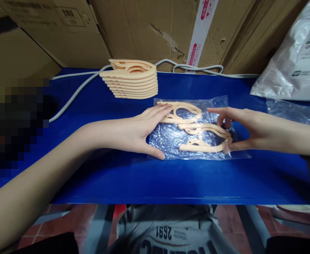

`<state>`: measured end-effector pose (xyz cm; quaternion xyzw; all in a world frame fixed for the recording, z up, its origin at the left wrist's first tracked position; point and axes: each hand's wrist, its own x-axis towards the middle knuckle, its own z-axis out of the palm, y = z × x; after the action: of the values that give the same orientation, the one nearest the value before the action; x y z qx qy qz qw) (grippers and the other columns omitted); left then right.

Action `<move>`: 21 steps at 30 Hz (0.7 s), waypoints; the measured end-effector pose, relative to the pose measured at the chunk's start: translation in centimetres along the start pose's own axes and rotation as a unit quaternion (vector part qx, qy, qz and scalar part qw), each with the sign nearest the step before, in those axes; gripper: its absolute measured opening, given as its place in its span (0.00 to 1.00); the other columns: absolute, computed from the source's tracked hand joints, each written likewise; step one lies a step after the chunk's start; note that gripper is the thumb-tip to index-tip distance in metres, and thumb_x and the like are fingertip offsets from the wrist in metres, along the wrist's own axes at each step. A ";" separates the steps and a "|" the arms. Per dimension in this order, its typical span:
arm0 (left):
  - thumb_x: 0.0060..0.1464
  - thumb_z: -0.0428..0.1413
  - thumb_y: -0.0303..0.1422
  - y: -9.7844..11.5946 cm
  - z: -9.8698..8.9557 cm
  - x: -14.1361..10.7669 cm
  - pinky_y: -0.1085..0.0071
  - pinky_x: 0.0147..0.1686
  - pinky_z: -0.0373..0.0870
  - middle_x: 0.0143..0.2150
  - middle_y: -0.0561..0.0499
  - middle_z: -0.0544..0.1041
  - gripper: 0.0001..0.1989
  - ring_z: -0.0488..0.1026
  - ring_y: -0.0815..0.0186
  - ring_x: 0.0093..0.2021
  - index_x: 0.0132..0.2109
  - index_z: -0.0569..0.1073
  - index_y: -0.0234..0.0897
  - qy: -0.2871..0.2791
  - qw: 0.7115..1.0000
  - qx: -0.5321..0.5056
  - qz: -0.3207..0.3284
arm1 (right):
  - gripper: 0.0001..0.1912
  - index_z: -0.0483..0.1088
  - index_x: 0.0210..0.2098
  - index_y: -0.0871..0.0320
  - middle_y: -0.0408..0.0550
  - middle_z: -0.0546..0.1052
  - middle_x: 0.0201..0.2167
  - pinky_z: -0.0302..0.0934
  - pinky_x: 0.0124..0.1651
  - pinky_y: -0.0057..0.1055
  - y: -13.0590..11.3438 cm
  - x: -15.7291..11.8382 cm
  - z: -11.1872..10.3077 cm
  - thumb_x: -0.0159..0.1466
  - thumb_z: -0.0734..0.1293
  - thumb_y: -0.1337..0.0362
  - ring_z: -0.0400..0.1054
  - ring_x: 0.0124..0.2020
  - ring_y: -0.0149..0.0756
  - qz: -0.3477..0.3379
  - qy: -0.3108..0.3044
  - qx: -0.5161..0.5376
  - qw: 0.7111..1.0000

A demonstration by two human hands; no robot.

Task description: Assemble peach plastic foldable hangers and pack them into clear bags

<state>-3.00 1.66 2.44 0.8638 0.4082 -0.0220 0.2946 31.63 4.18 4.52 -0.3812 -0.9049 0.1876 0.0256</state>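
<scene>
A clear plastic bag (168, 137) lies flat on the blue table, with beige folding clothes hangers (201, 148) inside it. My left hand (144, 132) rests palm down on the bag's left side, fingers stretched over the upper hanger and thumb spread toward the near edge. At the bag's right end is my right hand (242, 127), its index finger reaching over the plastic and its thumb beside the hanger tips. Its fingers are apart, the others partly curled and partly hidden. Behind the bag stands a neat stack of several matching beige hangers (134, 83).
Large cardboard boxes (144, 31) line the back of the blue table (144, 183). A white cable (78, 91) runs along the rear and left. A white plastic package (292, 67) stands at the back right. Another clear plastic sheet (295, 111) lies under my right forearm.
</scene>
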 end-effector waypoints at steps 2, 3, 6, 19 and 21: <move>0.49 0.60 0.64 -0.1 0.1 0.0 0.49 0.76 0.40 0.80 0.39 0.32 0.67 0.31 0.43 0.79 0.78 0.34 0.32 0.009 1.000 -0.002 0.000 | 0.51 0.53 0.75 0.49 0.57 0.71 0.64 0.70 0.50 0.49 -0.6 0.5 0.5 0.60 0.72 0.40 0.73 0.54 0.57 -0.033 -0.007 -0.010 0.999; 0.50 0.60 0.65 -0.1 0.1 0.0 0.49 0.76 0.41 0.80 0.39 0.34 0.65 0.33 0.42 0.79 0.78 0.38 0.34 0.017 1.000 -0.003 0.002 | 0.51 0.51 0.75 0.48 0.56 0.71 0.64 0.70 0.50 0.50 -0.6 0.6 0.7 0.60 0.71 0.39 0.72 0.55 0.58 -0.041 -0.009 -0.009 0.999; 0.51 0.59 0.65 -0.2 0.0 0.0 0.48 0.74 0.49 0.77 0.42 0.48 0.52 0.45 0.42 0.76 0.73 0.57 0.42 0.058 0.998 0.005 0.028 | 0.48 0.50 0.75 0.42 0.50 0.77 0.55 0.71 0.48 0.48 -0.1 0.6 0.6 0.61 0.71 0.41 0.74 0.50 0.54 -0.028 -0.020 0.026 0.999; 0.54 0.58 0.62 0.6 0.1 -0.2 0.52 0.64 0.63 0.65 0.40 0.64 0.45 0.61 0.43 0.65 0.69 0.63 0.38 0.084 0.995 0.046 0.036 | 0.44 0.56 0.73 0.46 0.46 0.78 0.40 0.69 0.39 0.40 -0.4 1.7 1.4 0.63 0.71 0.43 0.74 0.38 0.43 -0.043 0.003 0.092 0.995; 0.54 0.58 0.62 0.6 0.1 -0.2 0.52 0.64 0.63 0.65 0.40 0.64 0.45 0.61 0.43 0.65 0.69 0.63 0.39 0.083 0.995 0.048 0.036 | 0.43 0.57 0.73 0.47 0.46 0.78 0.39 0.69 0.39 0.40 -0.3 1.7 1.5 0.63 0.71 0.43 0.74 0.37 0.43 -0.047 0.005 0.093 0.995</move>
<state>-2.71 1.21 2.74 0.8900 0.3981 0.0414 0.2185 29.93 4.69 3.13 -0.3355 -0.9002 0.2675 0.0738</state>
